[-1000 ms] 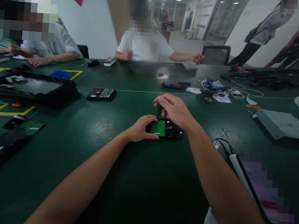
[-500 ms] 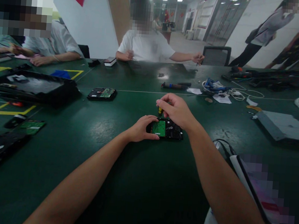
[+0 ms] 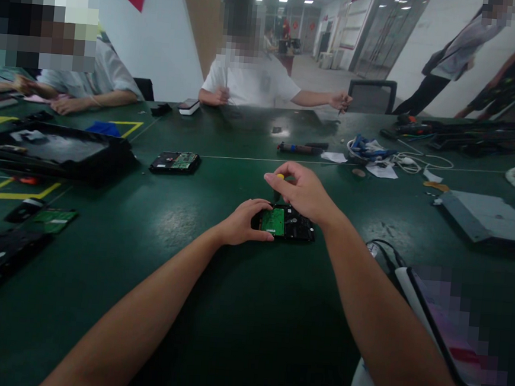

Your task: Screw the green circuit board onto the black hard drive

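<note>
- A person sits at a wide dark green table point(image 3: 150, 303), both bare forearms stretched forward.
- In front of them, near the table's middle, a black hard drive point(image 3: 285, 223) lies flat with its green circuit board facing up.
- The left hand point(image 3: 243, 221) presses against the drive's left end, fingers curled around its edge to steady it.
- The right hand point(image 3: 303, 190) hovers just above the drive's far edge, fingers pinched together around a small screwdriver point(image 3: 278, 186) with a yellow cap, held upright with its tip down on the drive.
- The board is still seated on the drive, so the unscrewing looks unfinished; how many screws remain is too small to tell.
- Farther off to the left lies a second drive point(image 3: 175, 162), board up.
- Other people sit across the table at their own work.
</note>
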`<control>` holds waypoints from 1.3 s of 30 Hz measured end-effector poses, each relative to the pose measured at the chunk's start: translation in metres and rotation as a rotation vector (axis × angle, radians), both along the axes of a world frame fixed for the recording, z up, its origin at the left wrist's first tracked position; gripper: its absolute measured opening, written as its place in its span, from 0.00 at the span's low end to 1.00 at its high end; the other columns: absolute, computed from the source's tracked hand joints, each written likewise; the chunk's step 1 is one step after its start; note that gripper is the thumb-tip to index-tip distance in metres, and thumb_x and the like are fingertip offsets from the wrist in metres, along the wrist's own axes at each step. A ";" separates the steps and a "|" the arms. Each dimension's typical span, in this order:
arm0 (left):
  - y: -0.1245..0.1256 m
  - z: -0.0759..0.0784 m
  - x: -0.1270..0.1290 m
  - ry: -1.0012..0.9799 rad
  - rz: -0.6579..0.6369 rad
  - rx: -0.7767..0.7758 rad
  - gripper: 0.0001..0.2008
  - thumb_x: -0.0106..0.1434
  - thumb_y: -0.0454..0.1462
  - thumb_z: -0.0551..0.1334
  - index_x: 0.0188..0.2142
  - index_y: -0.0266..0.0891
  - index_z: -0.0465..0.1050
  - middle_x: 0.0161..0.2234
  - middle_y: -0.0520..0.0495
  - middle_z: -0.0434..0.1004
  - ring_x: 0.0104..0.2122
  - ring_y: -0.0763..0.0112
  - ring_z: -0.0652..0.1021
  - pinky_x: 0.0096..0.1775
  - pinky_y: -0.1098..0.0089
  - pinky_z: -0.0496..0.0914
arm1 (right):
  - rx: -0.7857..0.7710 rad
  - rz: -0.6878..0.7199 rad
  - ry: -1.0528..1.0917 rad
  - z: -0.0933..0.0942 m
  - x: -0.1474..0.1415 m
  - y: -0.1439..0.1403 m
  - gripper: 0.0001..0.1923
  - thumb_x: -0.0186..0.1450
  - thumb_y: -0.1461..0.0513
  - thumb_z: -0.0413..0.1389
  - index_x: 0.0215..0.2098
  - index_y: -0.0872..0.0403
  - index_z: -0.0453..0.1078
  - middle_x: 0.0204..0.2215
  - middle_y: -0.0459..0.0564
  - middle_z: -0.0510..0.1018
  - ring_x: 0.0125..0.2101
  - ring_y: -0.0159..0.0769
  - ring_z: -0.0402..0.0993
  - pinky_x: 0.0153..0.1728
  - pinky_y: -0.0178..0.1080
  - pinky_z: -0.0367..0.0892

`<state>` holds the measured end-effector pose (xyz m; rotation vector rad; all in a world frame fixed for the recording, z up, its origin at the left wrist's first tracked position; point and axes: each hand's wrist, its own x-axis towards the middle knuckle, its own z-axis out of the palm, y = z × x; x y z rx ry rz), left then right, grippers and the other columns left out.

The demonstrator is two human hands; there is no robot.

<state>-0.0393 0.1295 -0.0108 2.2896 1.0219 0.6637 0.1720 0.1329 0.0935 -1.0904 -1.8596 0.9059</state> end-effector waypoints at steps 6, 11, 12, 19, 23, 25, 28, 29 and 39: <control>-0.002 0.003 0.001 -0.002 -0.002 0.000 0.39 0.56 0.53 0.73 0.62 0.43 0.68 0.64 0.37 0.67 0.64 0.47 0.69 0.64 0.47 0.65 | -0.010 0.008 -0.001 -0.001 0.002 0.000 0.17 0.67 0.47 0.61 0.36 0.51 0.70 0.35 0.50 0.79 0.27 0.33 0.67 0.27 0.39 0.61; 0.000 -0.001 0.001 -0.010 -0.007 0.027 0.39 0.56 0.54 0.74 0.62 0.42 0.68 0.64 0.36 0.68 0.64 0.48 0.69 0.64 0.47 0.64 | -0.109 0.123 0.092 0.000 -0.003 -0.002 0.18 0.73 0.46 0.53 0.41 0.50 0.72 0.37 0.49 0.79 0.23 0.29 0.67 0.24 0.37 0.61; 0.000 -0.002 0.001 -0.013 -0.005 0.030 0.38 0.56 0.54 0.74 0.61 0.42 0.68 0.64 0.36 0.68 0.64 0.48 0.69 0.64 0.47 0.64 | -0.128 0.131 0.104 0.000 -0.003 -0.002 0.18 0.74 0.46 0.51 0.42 0.50 0.73 0.38 0.49 0.79 0.23 0.29 0.67 0.24 0.37 0.61; -0.001 -0.001 0.000 0.001 0.011 0.005 0.38 0.56 0.54 0.74 0.61 0.44 0.68 0.64 0.37 0.68 0.65 0.47 0.68 0.65 0.46 0.63 | -0.023 0.075 0.041 -0.001 0.000 0.002 0.17 0.70 0.47 0.58 0.36 0.51 0.72 0.30 0.47 0.75 0.26 0.31 0.67 0.27 0.38 0.62; -0.001 0.000 0.000 0.009 0.013 -0.006 0.38 0.56 0.54 0.74 0.62 0.45 0.68 0.65 0.38 0.67 0.65 0.46 0.69 0.64 0.45 0.65 | -0.050 0.026 0.052 -0.003 0.001 0.003 0.16 0.69 0.47 0.59 0.35 0.51 0.69 0.32 0.48 0.78 0.25 0.32 0.68 0.27 0.39 0.62; 0.000 0.000 0.000 0.003 0.010 0.003 0.38 0.55 0.54 0.74 0.62 0.44 0.68 0.65 0.37 0.67 0.64 0.46 0.69 0.64 0.45 0.64 | -0.061 0.053 0.078 -0.003 0.000 0.002 0.16 0.70 0.47 0.57 0.36 0.51 0.70 0.36 0.49 0.80 0.23 0.30 0.67 0.26 0.39 0.62; 0.000 -0.002 0.000 -0.010 0.006 0.017 0.38 0.56 0.54 0.74 0.61 0.43 0.68 0.65 0.36 0.67 0.64 0.47 0.69 0.64 0.47 0.64 | -0.075 0.099 0.106 -0.002 -0.001 0.000 0.17 0.72 0.47 0.54 0.39 0.50 0.71 0.39 0.49 0.81 0.22 0.29 0.67 0.25 0.38 0.62; 0.000 -0.003 0.000 -0.011 0.005 0.019 0.38 0.56 0.54 0.73 0.61 0.42 0.68 0.65 0.36 0.67 0.64 0.47 0.69 0.65 0.47 0.64 | -0.085 0.106 0.115 -0.002 -0.002 0.000 0.17 0.73 0.46 0.53 0.39 0.50 0.72 0.39 0.49 0.81 0.23 0.29 0.67 0.25 0.38 0.61; 0.000 -0.001 0.001 -0.013 0.009 0.011 0.38 0.55 0.53 0.74 0.61 0.44 0.69 0.64 0.37 0.68 0.65 0.46 0.69 0.65 0.45 0.63 | -0.057 0.071 0.062 -0.001 -0.001 0.002 0.17 0.73 0.47 0.54 0.38 0.50 0.73 0.30 0.46 0.74 0.24 0.31 0.68 0.27 0.38 0.62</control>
